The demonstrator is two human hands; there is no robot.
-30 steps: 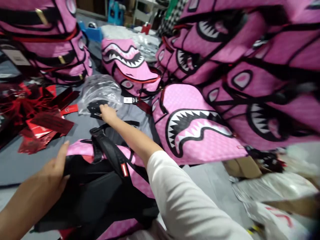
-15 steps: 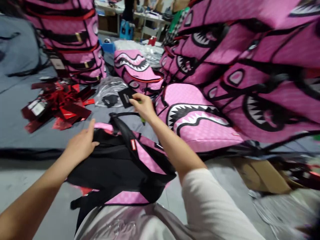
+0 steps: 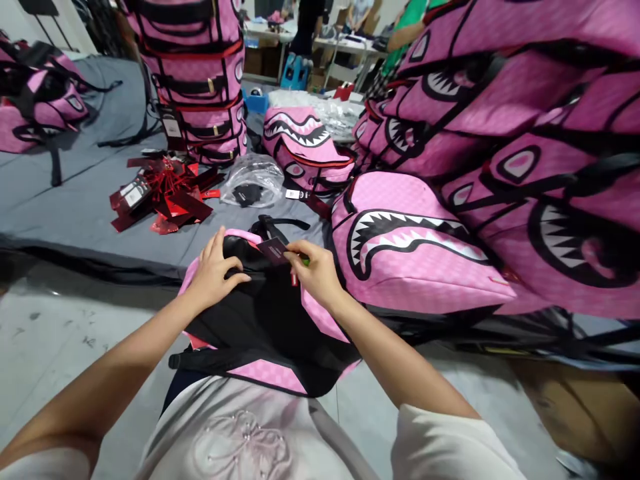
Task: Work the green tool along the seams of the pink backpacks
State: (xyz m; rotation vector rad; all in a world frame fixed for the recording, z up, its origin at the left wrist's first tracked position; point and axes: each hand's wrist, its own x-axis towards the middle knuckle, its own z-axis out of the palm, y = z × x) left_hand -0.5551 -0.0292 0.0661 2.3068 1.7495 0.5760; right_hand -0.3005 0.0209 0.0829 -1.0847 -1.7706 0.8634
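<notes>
A pink and black backpack (image 3: 265,317) rests on my lap with its black back panel facing up. My left hand (image 3: 215,273) grips its upper edge beside the pink handle (image 3: 243,235), thumb lying on the black panel. Between the thumb and fingers of my right hand (image 3: 317,273) is a dark hang tag (image 3: 273,249), held over the top of the backpack close to the handle. A bit of something green (image 3: 305,261) shows by my right fingers; its kind is hidden. One black strap (image 3: 283,223) reaches onto the table.
On the grey-covered table (image 3: 75,193) lie a pile of red and dark tags (image 3: 163,193) and a clear plastic bag (image 3: 254,180). A shark-mouth backpack (image 3: 415,247) lies at right, against a heap of others. Stacked pink bags (image 3: 200,87) stand behind. A person's arm (image 3: 407,35) shows at the back.
My right hand has brought the dark tag from over the table down and back to the top of the backpack. My left hand still holds the backpack's edge. The view has shifted left.
</notes>
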